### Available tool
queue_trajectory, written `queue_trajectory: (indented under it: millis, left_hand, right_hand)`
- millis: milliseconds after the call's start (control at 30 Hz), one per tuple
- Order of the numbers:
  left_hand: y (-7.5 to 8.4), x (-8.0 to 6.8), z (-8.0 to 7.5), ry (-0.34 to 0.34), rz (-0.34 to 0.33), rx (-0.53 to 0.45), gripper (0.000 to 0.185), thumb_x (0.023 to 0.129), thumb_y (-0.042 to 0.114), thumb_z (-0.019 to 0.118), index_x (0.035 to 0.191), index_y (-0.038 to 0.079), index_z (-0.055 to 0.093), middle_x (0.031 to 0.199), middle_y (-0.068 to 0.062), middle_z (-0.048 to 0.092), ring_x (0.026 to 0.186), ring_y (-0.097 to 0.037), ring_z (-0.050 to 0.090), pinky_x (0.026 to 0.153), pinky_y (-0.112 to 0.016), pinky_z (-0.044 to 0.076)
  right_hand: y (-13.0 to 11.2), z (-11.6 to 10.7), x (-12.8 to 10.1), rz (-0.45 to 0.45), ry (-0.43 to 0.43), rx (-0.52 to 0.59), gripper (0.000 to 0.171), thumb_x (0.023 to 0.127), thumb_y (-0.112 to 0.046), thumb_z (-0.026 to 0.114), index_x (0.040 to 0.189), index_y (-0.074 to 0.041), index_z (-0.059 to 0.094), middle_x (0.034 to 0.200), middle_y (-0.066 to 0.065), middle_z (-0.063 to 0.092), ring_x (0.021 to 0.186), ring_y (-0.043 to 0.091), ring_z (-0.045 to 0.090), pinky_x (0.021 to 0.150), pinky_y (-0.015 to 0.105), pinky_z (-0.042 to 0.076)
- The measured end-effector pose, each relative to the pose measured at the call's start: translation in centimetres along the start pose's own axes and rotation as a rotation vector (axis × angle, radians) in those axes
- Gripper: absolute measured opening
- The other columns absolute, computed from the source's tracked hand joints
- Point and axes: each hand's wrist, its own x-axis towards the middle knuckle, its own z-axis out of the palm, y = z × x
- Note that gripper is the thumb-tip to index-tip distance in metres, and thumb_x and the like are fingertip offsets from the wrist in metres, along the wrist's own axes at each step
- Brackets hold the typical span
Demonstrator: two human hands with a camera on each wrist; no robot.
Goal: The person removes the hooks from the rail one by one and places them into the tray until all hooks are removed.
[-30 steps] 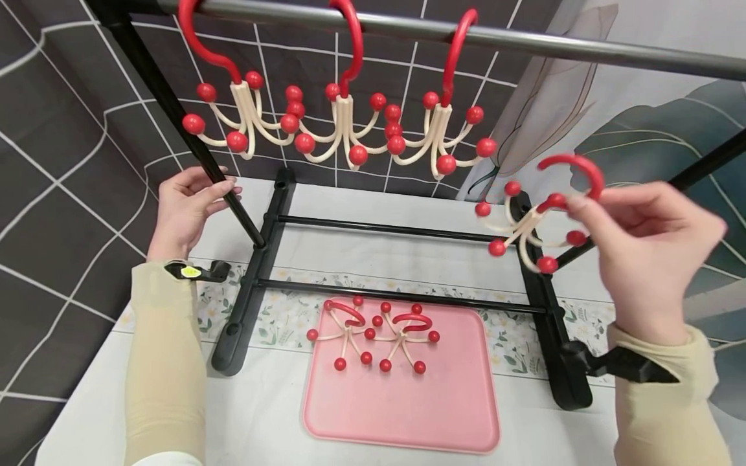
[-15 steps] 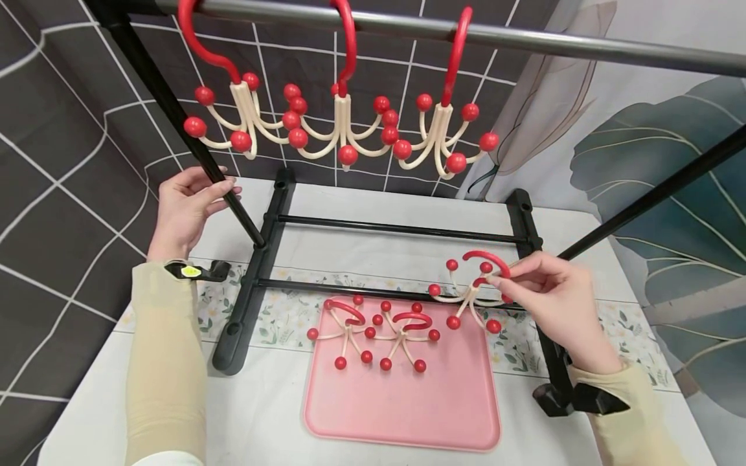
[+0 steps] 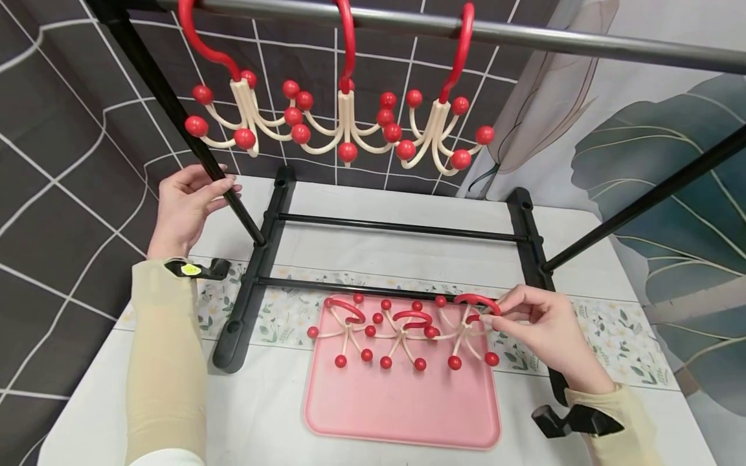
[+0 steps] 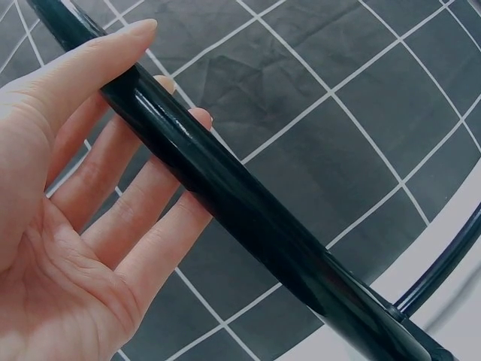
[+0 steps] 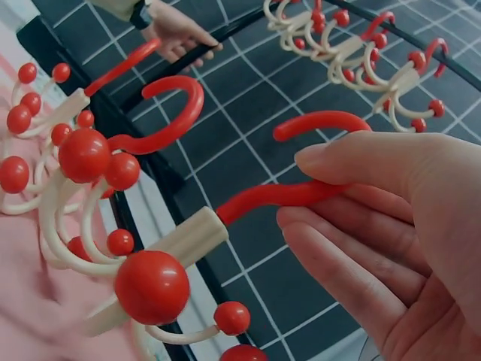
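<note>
My left hand (image 3: pixel 189 210) holds the slanted black upright (image 4: pixel 225 207) of a clothes rack, thumb in front and fingers behind. My right hand (image 3: pixel 539 330) pinches the red hook of a multi-arm hanger (image 3: pixel 464 330) between thumb and fingers. This hanger has cream arms tipped with red balls, several of which sit over the right back of a pink tray (image 3: pixel 402 408). Two matching hangers, one at the left (image 3: pixel 348 330) and one in the middle (image 3: pixel 402 332), stand on the tray with hooks upward. The right wrist view shows the pinched hook (image 5: pixel 278 194) up close.
Three more such hangers, left (image 3: pixel 246 113), middle (image 3: pixel 346 120) and right (image 3: pixel 434 129), hang from the rack's metal top rail (image 3: pixel 553 40). Low black crossbars (image 3: pixel 402 226) run behind the tray, between the rack's feet. A curtain (image 3: pixel 670 149) hangs at the right.
My right hand has brought the hanger down and leftward from the rack's right side to the tray, beside the two there. The hanging ones have swung slightly. My left hand has stayed on the upright.
</note>
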Motion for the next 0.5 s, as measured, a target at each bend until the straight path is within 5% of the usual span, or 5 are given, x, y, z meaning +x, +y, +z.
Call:
queue_trajectory:
  millis: [500]
  left_hand:
    - [0.1, -0.2, 0.1, 0.000, 0.005, -0.007, 0.026, 0.084, -0.006, 0.080, 0.109, -0.005, 0.073, 0.093, -0.011, 0.075, 0.081, -0.021, 0.076, 0.075, -0.029, 0.061]
  right_hand:
    - [3.1, 1.1, -0.9, 0.018, -0.070, 0.073, 0.025, 0.077, 0.019, 0.079, 0.084, -0.003, 0.070, 0.087, 0.016, 0.070, 0.070, 0.018, 0.073, 0.055, 0.023, 0.056]
